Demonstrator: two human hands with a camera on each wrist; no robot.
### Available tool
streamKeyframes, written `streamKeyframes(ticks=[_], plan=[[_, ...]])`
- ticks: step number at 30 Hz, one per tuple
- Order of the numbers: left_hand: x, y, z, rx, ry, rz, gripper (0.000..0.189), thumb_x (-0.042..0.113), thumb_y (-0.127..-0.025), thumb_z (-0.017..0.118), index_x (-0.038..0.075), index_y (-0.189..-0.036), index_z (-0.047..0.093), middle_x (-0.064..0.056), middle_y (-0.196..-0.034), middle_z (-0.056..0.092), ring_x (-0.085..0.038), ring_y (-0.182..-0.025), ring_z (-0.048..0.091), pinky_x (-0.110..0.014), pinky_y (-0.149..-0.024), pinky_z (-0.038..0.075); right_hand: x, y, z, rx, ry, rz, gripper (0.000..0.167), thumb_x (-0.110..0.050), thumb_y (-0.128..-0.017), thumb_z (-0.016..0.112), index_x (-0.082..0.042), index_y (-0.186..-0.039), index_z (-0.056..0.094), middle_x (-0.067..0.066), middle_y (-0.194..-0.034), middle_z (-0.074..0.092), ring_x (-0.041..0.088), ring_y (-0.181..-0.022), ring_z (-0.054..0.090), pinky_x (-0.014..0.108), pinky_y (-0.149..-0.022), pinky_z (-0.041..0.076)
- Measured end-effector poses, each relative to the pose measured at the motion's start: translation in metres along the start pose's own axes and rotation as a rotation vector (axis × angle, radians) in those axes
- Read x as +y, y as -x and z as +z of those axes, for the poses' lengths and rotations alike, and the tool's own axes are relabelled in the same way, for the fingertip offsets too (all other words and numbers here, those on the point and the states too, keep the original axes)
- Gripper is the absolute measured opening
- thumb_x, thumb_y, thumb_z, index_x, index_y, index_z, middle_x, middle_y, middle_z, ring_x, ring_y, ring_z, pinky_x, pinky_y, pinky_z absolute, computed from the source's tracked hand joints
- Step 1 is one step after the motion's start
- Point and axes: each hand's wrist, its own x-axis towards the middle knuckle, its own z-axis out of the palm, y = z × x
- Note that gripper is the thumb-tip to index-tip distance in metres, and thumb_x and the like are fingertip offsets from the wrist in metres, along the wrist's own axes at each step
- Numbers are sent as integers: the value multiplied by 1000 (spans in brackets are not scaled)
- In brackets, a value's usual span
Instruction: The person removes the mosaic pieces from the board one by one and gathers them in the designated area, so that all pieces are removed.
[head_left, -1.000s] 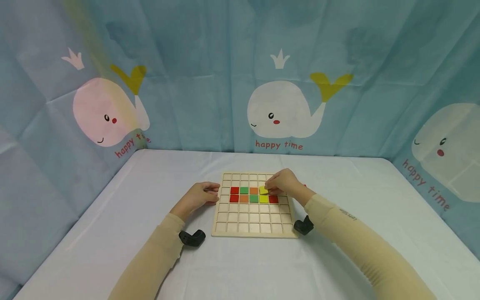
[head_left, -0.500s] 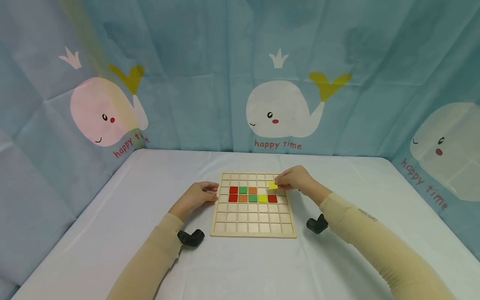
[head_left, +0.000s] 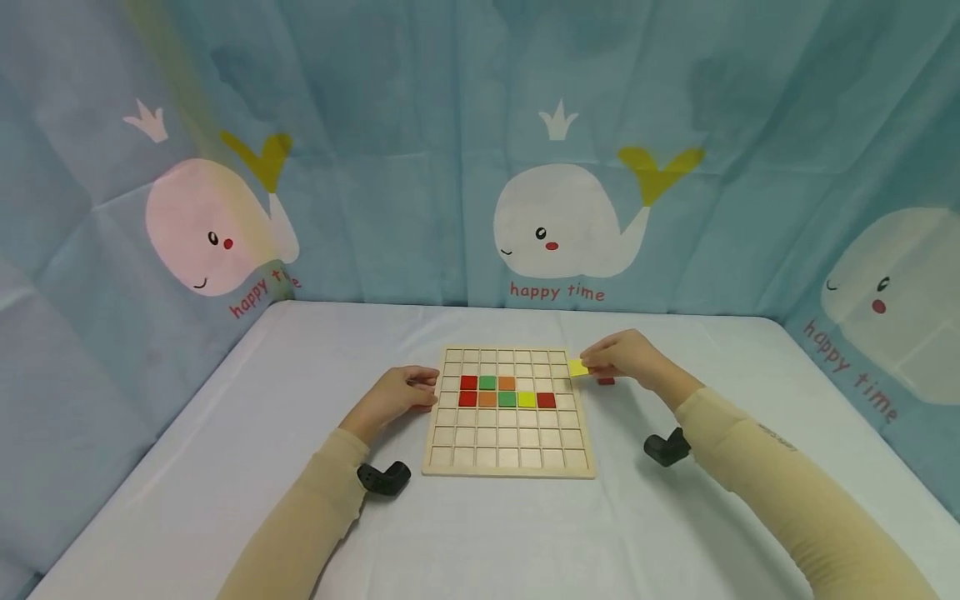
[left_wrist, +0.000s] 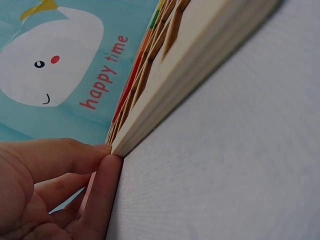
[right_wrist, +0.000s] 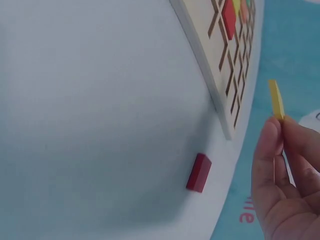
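Note:
A pale wooden grid board (head_left: 508,458) lies on the white table. Its upper filled row holds a red tile (head_left: 468,382), a green tile (head_left: 487,382) and an orange tile (head_left: 507,383). The row beneath has several tiles, including a yellow one (head_left: 527,400). My right hand (head_left: 626,354) pinches another yellow tile (right_wrist: 276,100) between thumb and fingertips, above the table just past the board's right edge. Under that hand lies a dark red block (right_wrist: 199,172). My left hand (head_left: 397,396) touches the board's left edge with thumb and fingertips, as the left wrist view shows close up.
The white table (head_left: 247,458) runs back to a blue curtain (head_left: 397,208) printed with whales, which also hangs along both sides. A black camera mount sits at each wrist, the left (head_left: 384,478) and the right (head_left: 667,447).
My right hand has lifted the yellow tile from its cell beside the orange one and carried it right, off the board. The red block now shows more. My left hand stays put.

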Motion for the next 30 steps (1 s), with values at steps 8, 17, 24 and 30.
streamKeyframes(ticks=[8, 17, 24, 30], plan=[[1, -1, 1, -11, 17, 7, 52, -1, -89, 67, 0, -139, 55, -19, -130, 59, -18, -101, 63, -24, -80, 60, 8, 5, -19, -14, 82, 10, 37, -24, -93, 70, 1, -121, 69, 7, -110, 73, 11, -87, 65, 33, -94, 57], [-3, 0, 4, -8, 13, 0, 51, -2, -88, 67, -1, -138, 56, -19, -127, 60, -18, -98, 63, -24, -78, 59, 28, 9, -40, -23, 83, 26, 43, -26, -93, 70, 2, -125, 66, 10, -117, 71, 10, -89, 66, 24, -86, 59], [-3, 1, 4, -9, 16, -4, 51, -2, -88, 67, -1, -137, 56, -18, -126, 60, -17, -98, 63, -24, -78, 59, 38, 12, -53, -43, 55, 40, 46, -25, -94, 69, 5, -128, 63, 8, -113, 72, 12, -89, 66, 27, -88, 59], [-1, 2, 1, -9, 17, -3, 51, -2, -88, 67, -1, -138, 55, -18, -126, 61, -16, -97, 63, -24, -78, 59, 48, 7, -66, -45, 40, 68, 51, -29, -94, 70, 5, -131, 60, 4, -108, 71, 13, -90, 64, 27, -90, 58]])
